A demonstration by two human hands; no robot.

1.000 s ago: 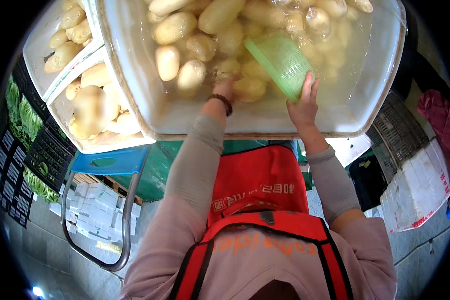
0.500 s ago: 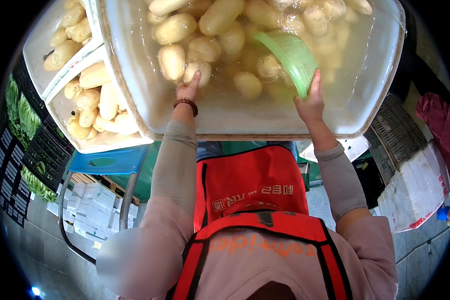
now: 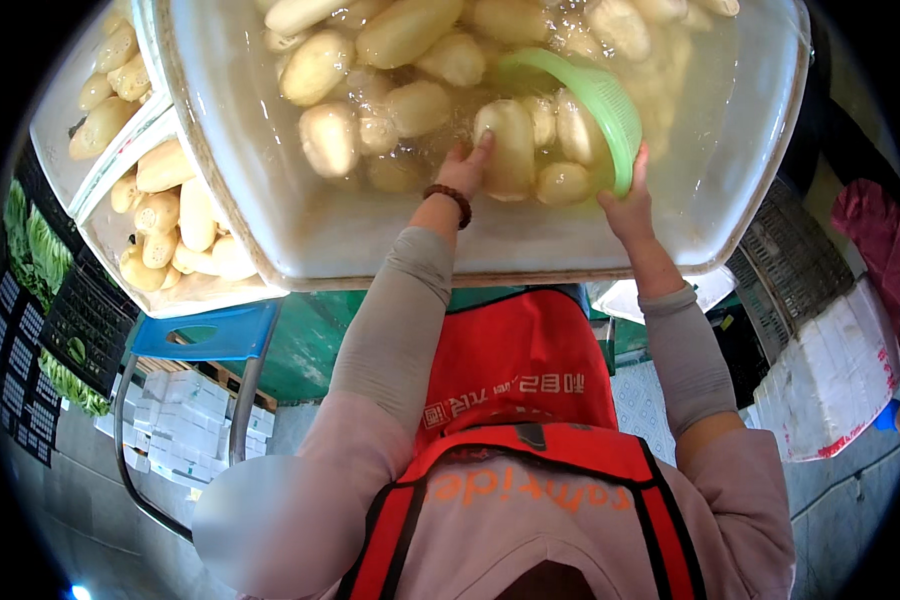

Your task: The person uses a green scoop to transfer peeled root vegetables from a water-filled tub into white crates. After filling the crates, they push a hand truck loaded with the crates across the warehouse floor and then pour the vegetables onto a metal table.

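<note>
Peeled yellow potatoes (image 3: 411, 110) lie in cloudy water in a large white tub (image 3: 390, 255) in front of me. My right hand (image 3: 630, 205) grips the near rim of a light-green plastic strainer basket (image 3: 610, 105), tipped on its side with its mouth toward the left. Several potatoes sit at that mouth, partly under water. My left hand (image 3: 463, 170), with a brown bead bracelet on the wrist, reaches into the water. Its thumb and a finger show apart, touching the left side of a large potato (image 3: 511, 155); the other fingers are hidden under water.
Left of the tub stand white bins of potatoes (image 3: 198, 215). Below them is a blue seat (image 3: 205, 335) on a metal frame. Black crates (image 3: 85, 320) with leafy greens (image 3: 42, 240) stand far left. At right are a grey crate (image 3: 795, 260) and a white foam box (image 3: 830, 375).
My left hand has moved right, from potatoes at the left to the large potato near the strainer basket. Potatoes have gathered at the basket's mouth. My right hand still grips the rim, the basket slightly turned.
</note>
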